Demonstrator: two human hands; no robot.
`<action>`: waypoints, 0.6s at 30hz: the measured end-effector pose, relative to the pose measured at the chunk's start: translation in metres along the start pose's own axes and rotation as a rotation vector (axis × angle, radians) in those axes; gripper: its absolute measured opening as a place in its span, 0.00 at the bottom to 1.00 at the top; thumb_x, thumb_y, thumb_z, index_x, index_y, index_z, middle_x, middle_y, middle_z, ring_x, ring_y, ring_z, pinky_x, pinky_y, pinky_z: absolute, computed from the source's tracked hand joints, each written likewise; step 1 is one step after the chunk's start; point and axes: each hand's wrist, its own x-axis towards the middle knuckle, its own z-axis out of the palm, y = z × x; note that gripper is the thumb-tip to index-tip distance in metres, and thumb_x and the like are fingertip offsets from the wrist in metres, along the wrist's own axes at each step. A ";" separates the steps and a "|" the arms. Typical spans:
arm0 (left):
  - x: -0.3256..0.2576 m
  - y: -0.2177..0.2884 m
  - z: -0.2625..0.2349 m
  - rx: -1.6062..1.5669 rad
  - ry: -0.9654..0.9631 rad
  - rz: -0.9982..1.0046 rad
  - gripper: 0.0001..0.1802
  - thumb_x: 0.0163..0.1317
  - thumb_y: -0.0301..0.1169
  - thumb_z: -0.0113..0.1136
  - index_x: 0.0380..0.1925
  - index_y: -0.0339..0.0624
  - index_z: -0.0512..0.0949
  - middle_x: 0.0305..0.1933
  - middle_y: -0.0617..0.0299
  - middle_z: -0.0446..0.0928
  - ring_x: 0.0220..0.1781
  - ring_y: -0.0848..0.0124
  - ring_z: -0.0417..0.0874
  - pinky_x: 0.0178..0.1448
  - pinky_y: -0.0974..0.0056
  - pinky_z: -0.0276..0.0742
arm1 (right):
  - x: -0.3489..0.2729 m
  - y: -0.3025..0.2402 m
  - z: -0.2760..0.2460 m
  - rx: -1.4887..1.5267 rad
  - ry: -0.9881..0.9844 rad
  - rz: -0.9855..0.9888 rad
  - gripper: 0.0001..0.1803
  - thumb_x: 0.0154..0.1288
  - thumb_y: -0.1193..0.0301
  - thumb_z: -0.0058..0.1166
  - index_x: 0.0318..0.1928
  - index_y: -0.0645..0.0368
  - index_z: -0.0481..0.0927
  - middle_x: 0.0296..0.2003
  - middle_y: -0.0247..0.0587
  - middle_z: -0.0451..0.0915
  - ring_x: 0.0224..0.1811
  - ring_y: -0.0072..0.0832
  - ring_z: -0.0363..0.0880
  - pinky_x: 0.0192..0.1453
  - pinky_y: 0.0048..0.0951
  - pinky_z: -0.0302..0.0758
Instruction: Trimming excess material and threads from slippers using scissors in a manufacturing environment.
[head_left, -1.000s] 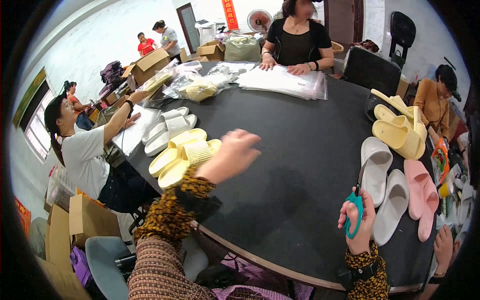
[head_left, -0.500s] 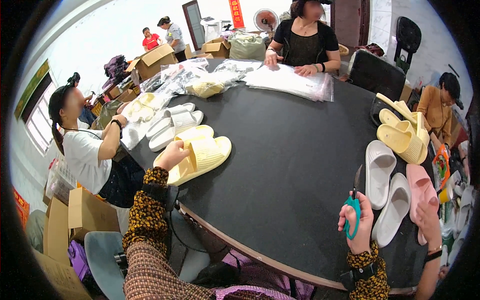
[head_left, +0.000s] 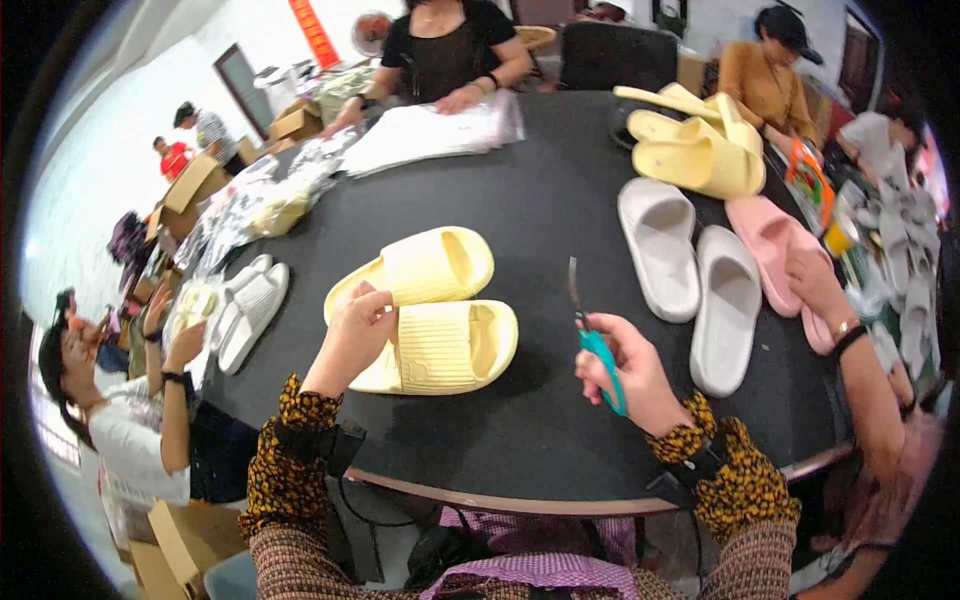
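Two pale yellow slippers, one farther (head_left: 430,270) and one nearer with a ribbed strap (head_left: 435,345), lie side by side on the black table (head_left: 560,430). My left hand (head_left: 350,335) is closed, thumb and fingers pinching at the near slipper's strap edge, close to the far one; the exact grip is partly hidden. In my right hand (head_left: 635,365) are scissors with teal handles (head_left: 605,370), their dark blades pointing up and away over the table. To the right of that hand lie two grey-white slippers, one left (head_left: 660,250) and one right (head_left: 727,310).
A co-worker's hand (head_left: 815,280) rests on pink slippers (head_left: 775,255) at the right. More yellow slippers (head_left: 700,155) are piled at the far right. White ribbed slippers (head_left: 250,315) lie left, near another person. Clear plastic bags (head_left: 430,135) cover the far side under someone's hands.
My view has turned right. My left hand and the yellow slippers have come further in over the table. The scissors have moved left, nearer those slippers, away from the grey-white pair.
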 end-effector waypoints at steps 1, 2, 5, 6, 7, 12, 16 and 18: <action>0.005 0.016 0.003 -0.006 -0.016 0.005 0.09 0.59 0.26 0.59 0.38 0.35 0.81 0.30 0.57 0.76 0.27 0.69 0.77 0.32 0.63 0.72 | 0.001 0.001 -0.001 -0.009 -0.009 -0.002 0.23 0.66 0.72 0.54 0.58 0.63 0.65 0.30 0.38 0.75 0.24 0.18 0.74 0.26 0.20 0.74; 0.010 0.027 0.008 -0.013 -0.038 0.028 0.09 0.59 0.26 0.59 0.38 0.35 0.81 0.30 0.57 0.76 0.27 0.69 0.77 0.32 0.63 0.72 | 0.001 0.001 -0.001 -0.001 -0.002 -0.001 0.23 0.66 0.72 0.54 0.58 0.63 0.65 0.31 0.37 0.75 0.24 0.17 0.74 0.26 0.20 0.74; 0.021 0.056 0.029 -0.154 -0.181 -0.049 0.09 0.61 0.26 0.56 0.39 0.34 0.81 0.24 0.63 0.75 0.21 0.78 0.72 0.26 0.70 0.68 | 0.003 0.003 -0.006 0.026 0.002 -0.023 0.23 0.66 0.70 0.55 0.58 0.64 0.65 0.31 0.34 0.74 0.26 0.15 0.74 0.27 0.17 0.73; 0.022 0.066 0.035 -0.299 -0.250 -0.118 0.10 0.63 0.27 0.55 0.40 0.33 0.80 0.21 0.63 0.75 0.21 0.77 0.74 0.26 0.70 0.70 | 0.003 0.003 -0.007 0.027 0.014 -0.042 0.23 0.66 0.70 0.55 0.58 0.64 0.65 0.31 0.34 0.74 0.26 0.14 0.73 0.27 0.16 0.72; 0.023 0.072 0.040 -0.439 -0.321 -0.193 0.11 0.65 0.29 0.53 0.41 0.32 0.79 0.19 0.63 0.76 0.20 0.76 0.75 0.25 0.71 0.72 | 0.003 0.005 -0.007 0.029 0.024 -0.060 0.23 0.67 0.70 0.55 0.58 0.64 0.65 0.31 0.33 0.74 0.25 0.14 0.73 0.26 0.16 0.71; 0.025 0.061 0.053 -0.935 -0.616 -0.369 0.26 0.72 0.43 0.47 0.58 0.32 0.67 0.41 0.57 0.80 0.32 0.76 0.81 0.35 0.71 0.78 | 0.005 0.006 -0.008 0.062 0.073 -0.058 0.23 0.64 0.66 0.59 0.54 0.67 0.69 0.29 0.38 0.78 0.26 0.15 0.74 0.28 0.21 0.71; 0.017 0.085 0.067 -1.151 -0.567 -0.306 0.25 0.68 0.36 0.54 0.59 0.33 0.64 0.53 0.56 0.76 0.54 0.70 0.78 0.57 0.65 0.75 | 0.007 0.009 -0.008 0.042 0.076 -0.090 0.24 0.63 0.66 0.61 0.53 0.68 0.70 0.29 0.37 0.78 0.30 0.16 0.72 0.34 0.23 0.71; 0.018 0.089 0.064 -1.138 -0.516 -0.328 0.25 0.67 0.33 0.55 0.59 0.32 0.64 0.53 0.55 0.76 0.53 0.70 0.78 0.56 0.65 0.76 | 0.006 0.010 -0.008 0.034 0.092 -0.089 0.24 0.62 0.67 0.61 0.53 0.68 0.70 0.30 0.37 0.78 0.31 0.16 0.73 0.34 0.23 0.72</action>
